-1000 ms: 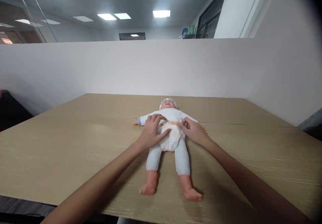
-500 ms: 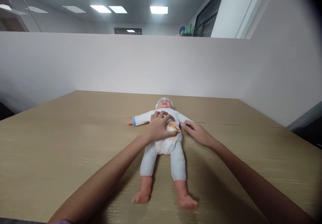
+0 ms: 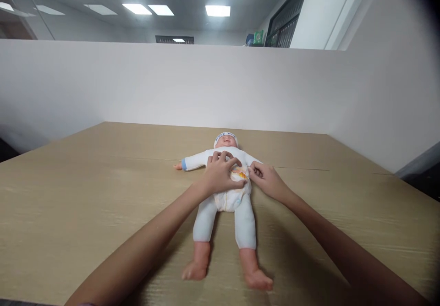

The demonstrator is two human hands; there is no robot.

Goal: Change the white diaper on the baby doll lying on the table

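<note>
A baby doll (image 3: 206,221) in white clothes and a white headband lies on its back, feet toward me. Around its hips and belly is a white diaper (image 3: 229,200) with a coloured print at the front. My left hand (image 3: 222,173) rests on the doll's belly with fingers spread, covering part of the diaper. At the diaper's right side, my right hand (image 3: 266,177) has its fingers curled into a pinch on the diaper's edge. The fingertips hide the exact bit gripped. The doll's right-side hand is hidden behind my right hand.
The doll lies on a wide tan table (image 3: 103,187) with thin seams across it. A white partition wall (image 3: 206,86) rises at the back and right. Beyond it, a green package (image 3: 258,37) and a blue item (image 3: 249,39) show.
My right hand's fingers have curled in more tightly at the diaper's side. My left hand stays spread on the belly. The view has shifted slightly.
</note>
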